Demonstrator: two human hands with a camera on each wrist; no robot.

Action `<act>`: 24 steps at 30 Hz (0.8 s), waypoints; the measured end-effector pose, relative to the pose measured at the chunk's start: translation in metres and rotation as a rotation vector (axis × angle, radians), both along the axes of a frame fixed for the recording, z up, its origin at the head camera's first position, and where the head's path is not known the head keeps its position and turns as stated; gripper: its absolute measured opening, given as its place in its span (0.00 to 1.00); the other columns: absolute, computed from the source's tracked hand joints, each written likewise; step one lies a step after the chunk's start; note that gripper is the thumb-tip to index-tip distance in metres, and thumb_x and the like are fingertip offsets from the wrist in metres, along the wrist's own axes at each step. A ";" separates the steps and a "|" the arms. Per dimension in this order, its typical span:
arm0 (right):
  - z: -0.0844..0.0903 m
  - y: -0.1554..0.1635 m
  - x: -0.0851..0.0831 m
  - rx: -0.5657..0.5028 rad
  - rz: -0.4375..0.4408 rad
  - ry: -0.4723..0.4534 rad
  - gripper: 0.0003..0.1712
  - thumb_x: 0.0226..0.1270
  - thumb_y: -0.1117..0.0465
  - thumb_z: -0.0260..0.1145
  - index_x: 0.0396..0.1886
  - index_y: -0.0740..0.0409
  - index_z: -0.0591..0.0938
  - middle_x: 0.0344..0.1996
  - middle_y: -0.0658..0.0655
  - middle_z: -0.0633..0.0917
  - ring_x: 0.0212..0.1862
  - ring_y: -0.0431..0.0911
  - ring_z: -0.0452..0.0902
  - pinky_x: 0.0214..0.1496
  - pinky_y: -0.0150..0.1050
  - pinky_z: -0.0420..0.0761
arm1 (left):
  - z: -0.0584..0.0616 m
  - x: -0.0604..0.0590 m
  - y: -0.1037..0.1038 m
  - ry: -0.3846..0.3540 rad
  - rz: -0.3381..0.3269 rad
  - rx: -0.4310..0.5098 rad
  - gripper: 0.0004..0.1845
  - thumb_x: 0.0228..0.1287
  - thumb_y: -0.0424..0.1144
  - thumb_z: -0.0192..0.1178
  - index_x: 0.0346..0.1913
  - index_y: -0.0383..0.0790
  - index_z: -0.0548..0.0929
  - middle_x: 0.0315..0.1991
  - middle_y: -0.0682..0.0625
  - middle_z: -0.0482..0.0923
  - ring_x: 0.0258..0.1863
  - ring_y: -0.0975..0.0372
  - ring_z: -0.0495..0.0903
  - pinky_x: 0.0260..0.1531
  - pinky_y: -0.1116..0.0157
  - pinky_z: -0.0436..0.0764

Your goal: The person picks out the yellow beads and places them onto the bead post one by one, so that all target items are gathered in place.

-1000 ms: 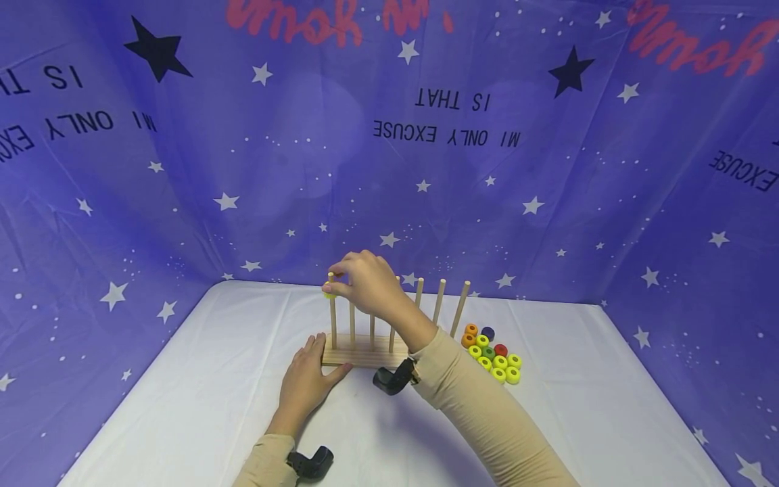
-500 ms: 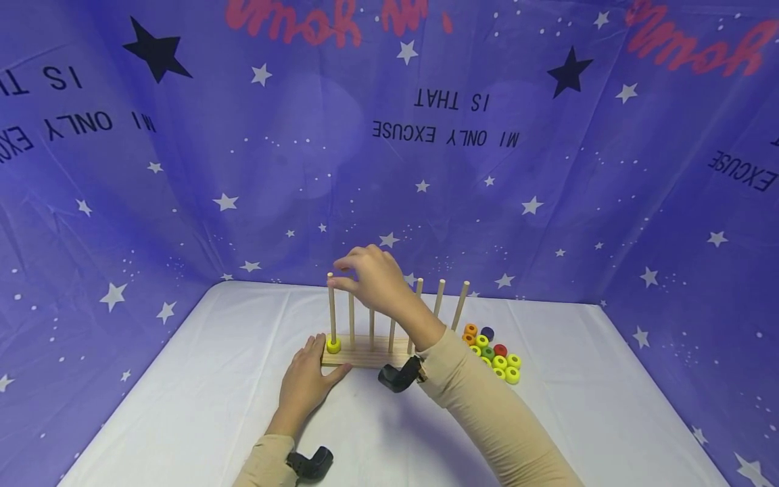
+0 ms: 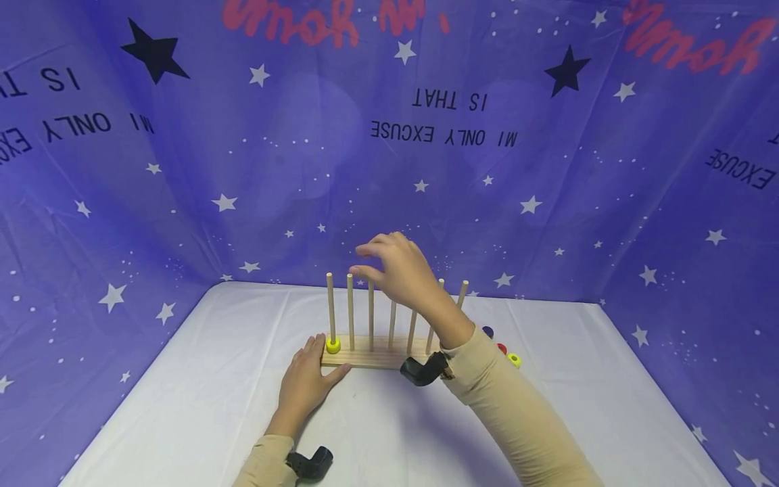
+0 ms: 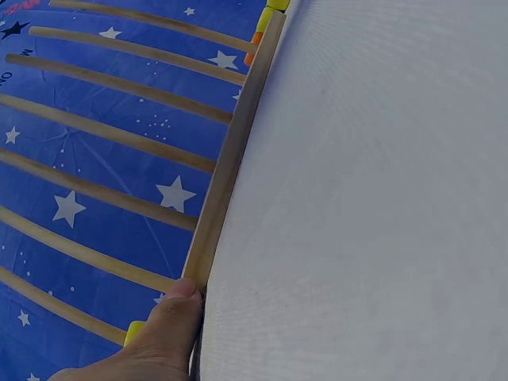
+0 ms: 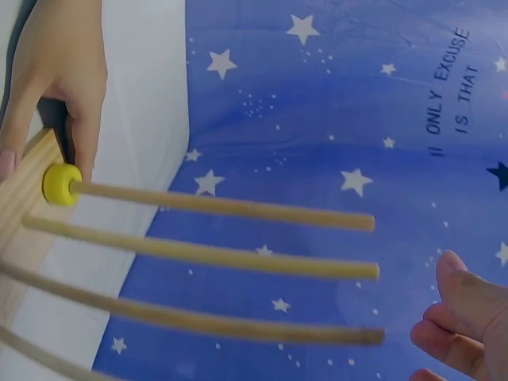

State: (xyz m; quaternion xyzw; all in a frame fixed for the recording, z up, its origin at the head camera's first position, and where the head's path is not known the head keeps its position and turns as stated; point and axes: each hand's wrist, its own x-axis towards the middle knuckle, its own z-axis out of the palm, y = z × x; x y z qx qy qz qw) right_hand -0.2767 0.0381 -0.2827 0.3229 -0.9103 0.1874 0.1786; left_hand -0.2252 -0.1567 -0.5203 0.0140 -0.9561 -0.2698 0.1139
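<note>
My left hand (image 3: 306,377) grips the left end of a wooden peg stand (image 3: 371,360), thumb at its front edge and fingers at the far side. In the left wrist view, my thumb (image 4: 176,313) presses the base's edge. A row of upright pegs (image 3: 351,311) rises from the base. One yellow bead (image 3: 333,345) sits at the bottom of the leftmost peg; the right wrist view shows this yellow bead (image 5: 62,184) against the base. Above the pegs, my right hand (image 3: 398,270) is raised with loosely bent fingers, holding nothing and apart from the peg tips.
Right of the stand lie loose beads, mostly hidden behind my right forearm; a dark blue bead (image 3: 487,332), a red bead (image 3: 502,349) and a yellow bead (image 3: 514,360) show. A white cloth (image 3: 584,392) covers the table. A purple star-printed curtain (image 3: 341,169) surrounds it.
My right hand has let go of the yellow bead, which dropped down the leftmost peg to the base. That hand has then moved right and up. The left hand has stayed in place.
</note>
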 end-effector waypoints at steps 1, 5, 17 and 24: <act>0.000 0.004 0.000 -0.006 -0.002 0.004 0.23 0.61 0.41 0.63 0.52 0.46 0.83 0.49 0.47 0.83 0.54 0.46 0.73 0.61 0.46 0.72 | 0.000 0.000 0.000 0.000 0.001 -0.001 0.52 0.51 0.69 0.60 0.71 0.37 0.60 0.69 0.38 0.63 0.69 0.44 0.61 0.67 0.44 0.63; 0.002 0.023 0.001 -0.050 -0.011 -0.002 0.25 0.61 0.41 0.63 0.53 0.47 0.82 0.51 0.48 0.82 0.57 0.47 0.72 0.64 0.48 0.69 | 0.000 0.001 0.001 0.000 0.000 -0.006 0.52 0.52 0.68 0.60 0.71 0.36 0.60 0.69 0.38 0.62 0.69 0.43 0.61 0.67 0.44 0.63; 0.012 0.080 0.009 -0.205 -0.055 0.020 0.24 0.61 0.46 0.66 0.55 0.48 0.81 0.49 0.48 0.82 0.55 0.45 0.69 0.59 0.45 0.72 | 0.001 0.001 0.003 -0.010 -0.012 0.001 0.51 0.53 0.67 0.60 0.71 0.37 0.59 0.70 0.37 0.60 0.68 0.41 0.61 0.65 0.42 0.63; 0.008 0.111 0.012 -0.247 -0.118 -0.011 0.25 0.62 0.46 0.66 0.56 0.49 0.80 0.50 0.50 0.81 0.57 0.47 0.68 0.60 0.49 0.70 | 0.000 0.000 0.002 0.016 -0.011 0.015 0.50 0.52 0.68 0.60 0.70 0.37 0.61 0.69 0.38 0.62 0.68 0.42 0.62 0.64 0.42 0.65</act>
